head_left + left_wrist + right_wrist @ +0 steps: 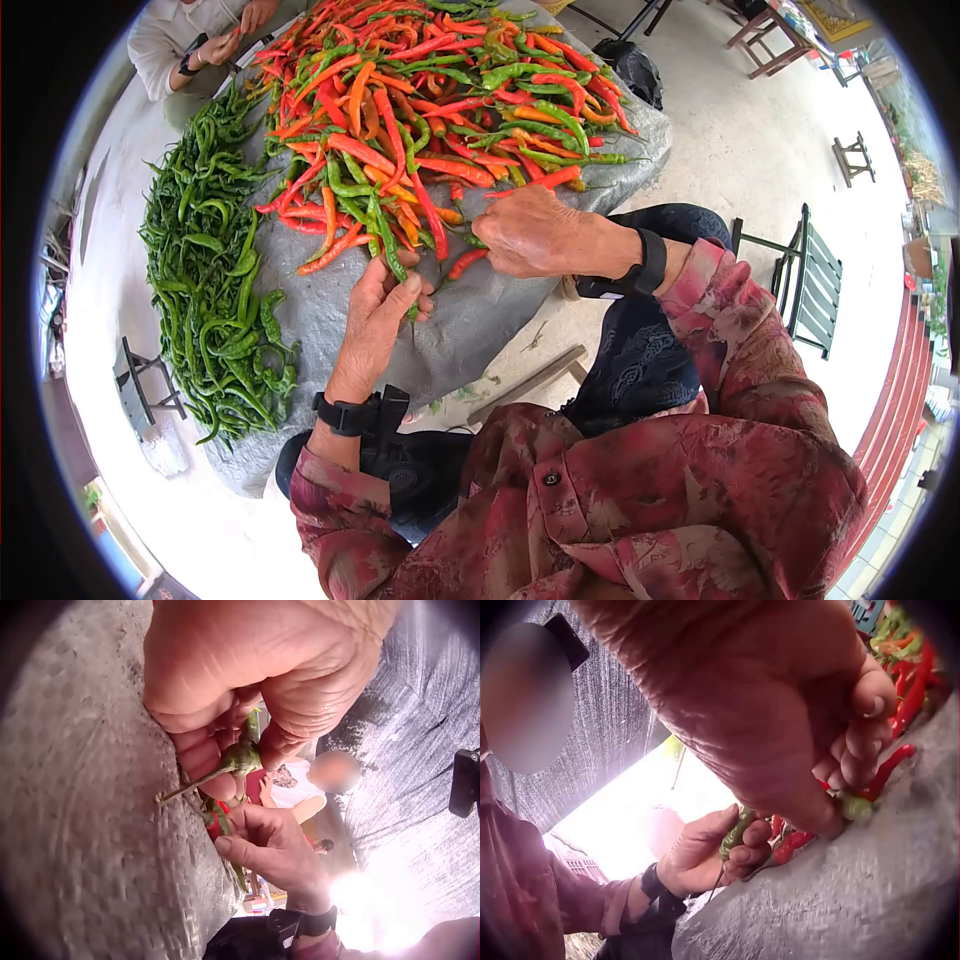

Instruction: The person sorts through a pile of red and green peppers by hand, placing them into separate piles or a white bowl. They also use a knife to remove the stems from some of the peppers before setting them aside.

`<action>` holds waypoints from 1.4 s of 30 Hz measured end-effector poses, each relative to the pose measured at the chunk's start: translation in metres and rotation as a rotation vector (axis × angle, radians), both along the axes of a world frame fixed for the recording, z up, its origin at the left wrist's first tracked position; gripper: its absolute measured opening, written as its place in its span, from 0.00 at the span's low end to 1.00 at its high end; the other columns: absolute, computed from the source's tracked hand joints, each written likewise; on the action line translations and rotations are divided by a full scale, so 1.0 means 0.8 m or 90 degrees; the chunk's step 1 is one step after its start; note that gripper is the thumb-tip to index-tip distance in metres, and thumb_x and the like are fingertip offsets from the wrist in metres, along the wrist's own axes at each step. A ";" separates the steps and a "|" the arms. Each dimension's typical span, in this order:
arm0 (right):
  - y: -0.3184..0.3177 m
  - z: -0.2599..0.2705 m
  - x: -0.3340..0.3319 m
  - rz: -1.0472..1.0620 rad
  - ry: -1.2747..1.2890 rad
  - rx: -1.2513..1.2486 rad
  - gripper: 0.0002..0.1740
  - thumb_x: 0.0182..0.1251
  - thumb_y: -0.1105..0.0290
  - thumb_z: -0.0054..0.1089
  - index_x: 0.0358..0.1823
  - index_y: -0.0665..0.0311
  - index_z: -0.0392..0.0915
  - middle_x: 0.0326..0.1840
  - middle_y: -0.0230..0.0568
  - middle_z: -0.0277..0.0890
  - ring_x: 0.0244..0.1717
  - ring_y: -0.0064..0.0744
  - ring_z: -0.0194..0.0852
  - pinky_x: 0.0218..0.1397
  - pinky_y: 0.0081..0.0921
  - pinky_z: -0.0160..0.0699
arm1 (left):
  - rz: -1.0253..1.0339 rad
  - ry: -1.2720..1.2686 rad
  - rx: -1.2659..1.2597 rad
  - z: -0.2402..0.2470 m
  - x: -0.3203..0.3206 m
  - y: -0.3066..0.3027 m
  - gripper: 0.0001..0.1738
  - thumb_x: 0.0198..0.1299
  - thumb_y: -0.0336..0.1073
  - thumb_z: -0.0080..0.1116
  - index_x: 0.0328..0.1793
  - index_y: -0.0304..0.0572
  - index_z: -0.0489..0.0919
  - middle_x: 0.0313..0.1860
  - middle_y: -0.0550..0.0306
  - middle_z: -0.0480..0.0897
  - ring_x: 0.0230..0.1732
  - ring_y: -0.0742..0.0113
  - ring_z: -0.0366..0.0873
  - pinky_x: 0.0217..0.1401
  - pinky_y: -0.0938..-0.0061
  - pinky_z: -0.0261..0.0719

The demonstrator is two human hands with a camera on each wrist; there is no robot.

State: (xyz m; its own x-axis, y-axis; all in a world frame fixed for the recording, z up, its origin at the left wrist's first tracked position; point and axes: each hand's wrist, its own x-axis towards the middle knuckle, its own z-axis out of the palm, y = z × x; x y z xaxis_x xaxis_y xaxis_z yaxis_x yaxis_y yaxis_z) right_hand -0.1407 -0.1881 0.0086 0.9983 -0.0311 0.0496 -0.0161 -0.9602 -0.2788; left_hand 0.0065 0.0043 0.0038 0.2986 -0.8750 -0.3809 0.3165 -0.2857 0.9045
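Sorting-sheet lot: mixed chili peppers, two hands at the near edge

Item one: left hand [378, 310], at the centre of the frame in the head view; thumb and curled fingers pinch a slender, wrinkled green chili pepper [388, 238] near its stem end, the thin stem projecting beyond the fingertips.

Item two: right hand [530, 232], right of the left hand and apart from it; fingers curled, low beside the peppers. Whether they grip one cannot be told.

Item three: heap of long, glossy red, orange and green chili peppers [400, 110], upper centre of the frame, spread towards both hands. A short red chili pepper [467, 263] lies between the hands.

Item four: long heap of curved, all-green chili peppers [205, 260], left of the frame.

Item five: grey woven plastic sheet [440, 340], beneath both heaps.

Item six: black wristband [345, 416] on the left wrist; matching black band [652, 262] on the right.

Item seven: second person in a pale top [165, 45], upper left of the frame.
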 end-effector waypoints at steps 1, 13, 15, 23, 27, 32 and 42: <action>-0.004 0.001 -0.001 0.009 -0.009 0.018 0.09 0.44 0.70 0.58 0.20 0.69 0.72 0.15 0.50 0.69 0.23 0.53 0.75 0.26 0.42 0.73 | 0.001 0.003 0.001 0.001 -0.001 0.000 0.18 0.64 0.40 0.54 0.57 0.40 0.69 0.37 0.60 0.77 0.35 0.74 0.74 0.37 0.79 0.72; -0.145 0.068 -0.056 -0.372 -0.138 0.007 0.14 0.49 0.62 0.57 0.23 0.68 0.72 0.16 0.47 0.68 0.16 0.40 0.66 0.23 0.37 0.65 | 0.006 0.007 -0.017 -0.003 -0.001 -0.002 0.16 0.65 0.37 0.52 0.56 0.40 0.69 0.36 0.60 0.75 0.34 0.74 0.73 0.35 0.79 0.72; -0.167 0.063 -0.065 -0.445 -0.145 0.004 0.16 0.50 0.60 0.57 0.23 0.69 0.73 0.15 0.46 0.68 0.16 0.37 0.64 0.23 0.36 0.64 | 0.007 0.007 -0.011 0.000 -0.001 -0.003 0.17 0.65 0.37 0.53 0.56 0.39 0.69 0.36 0.60 0.75 0.34 0.74 0.73 0.35 0.79 0.72; -0.174 0.052 -0.075 -0.523 -0.106 -0.031 0.18 0.59 0.55 0.56 0.26 0.66 0.76 0.21 0.53 0.73 0.25 0.53 0.73 0.31 0.40 0.73 | 0.006 0.005 0.001 -0.001 0.000 -0.002 0.17 0.65 0.38 0.53 0.57 0.40 0.69 0.36 0.60 0.76 0.34 0.75 0.74 0.36 0.81 0.72; -0.129 0.051 -0.030 -0.418 -0.287 0.016 0.16 0.61 0.58 0.55 0.25 0.65 0.76 0.20 0.51 0.73 0.24 0.52 0.73 0.29 0.38 0.73 | 0.007 0.011 -0.021 -0.006 0.002 -0.001 0.17 0.65 0.39 0.53 0.57 0.41 0.69 0.37 0.61 0.76 0.35 0.75 0.74 0.36 0.81 0.73; -0.036 0.018 0.032 -0.146 -0.215 0.089 0.16 0.59 0.57 0.59 0.23 0.63 0.77 0.20 0.47 0.75 0.24 0.48 0.77 0.27 0.39 0.75 | 0.005 0.003 -0.006 -0.005 0.002 -0.002 0.18 0.65 0.39 0.53 0.57 0.40 0.69 0.37 0.60 0.77 0.35 0.75 0.74 0.36 0.80 0.73; 0.002 -0.003 0.070 -0.150 -0.026 0.046 0.11 0.46 0.65 0.58 0.21 0.67 0.78 0.18 0.52 0.75 0.25 0.52 0.78 0.26 0.43 0.75 | -0.011 -0.015 -0.028 -0.004 -0.001 0.000 0.17 0.65 0.38 0.52 0.57 0.40 0.69 0.37 0.61 0.76 0.34 0.74 0.74 0.36 0.80 0.72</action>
State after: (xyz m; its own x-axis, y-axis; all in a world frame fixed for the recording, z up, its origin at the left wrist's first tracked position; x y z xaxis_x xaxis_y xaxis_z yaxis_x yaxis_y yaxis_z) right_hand -0.0850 -0.1862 0.0059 0.9603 -0.2677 0.0787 -0.2245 -0.9089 -0.3514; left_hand 0.0057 0.0039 0.0009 0.2923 -0.8956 -0.3352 0.2907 -0.2507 0.9234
